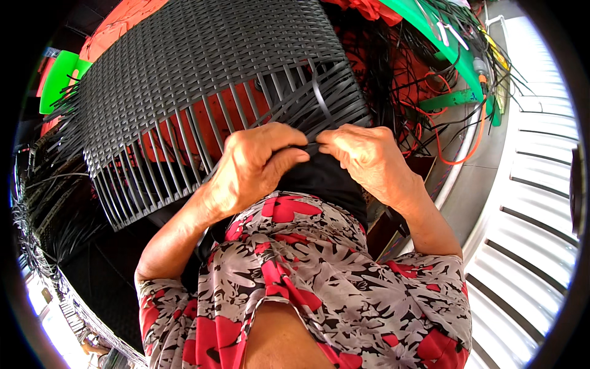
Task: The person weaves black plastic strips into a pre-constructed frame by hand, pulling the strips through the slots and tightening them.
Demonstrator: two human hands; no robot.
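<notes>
A large dark grey panel of woven plastic strips (203, 49) lies in front of me, its far part closely woven. Toward me the bare lengthwise bars (212, 123) show, with red behind them. At its near right corner loose flat weaving strips (335, 101) cross the bars and converge between my hands. My left hand (258, 157) is closed in a pinch there, thumb and forefinger together. Just across a small gap, my right hand (362, 157) pinches too, fingertips on a dark weaving strip. The fingers partly hide what they grip.
Loose black strips (384, 67) hang beyond the panel's right edge. A green table (452, 52) bears a white-handled tool (455, 35). An orange cable (478, 138) curves below it, beside a white slatted surface (528, 203). More strip ends (67, 123) stick out left.
</notes>
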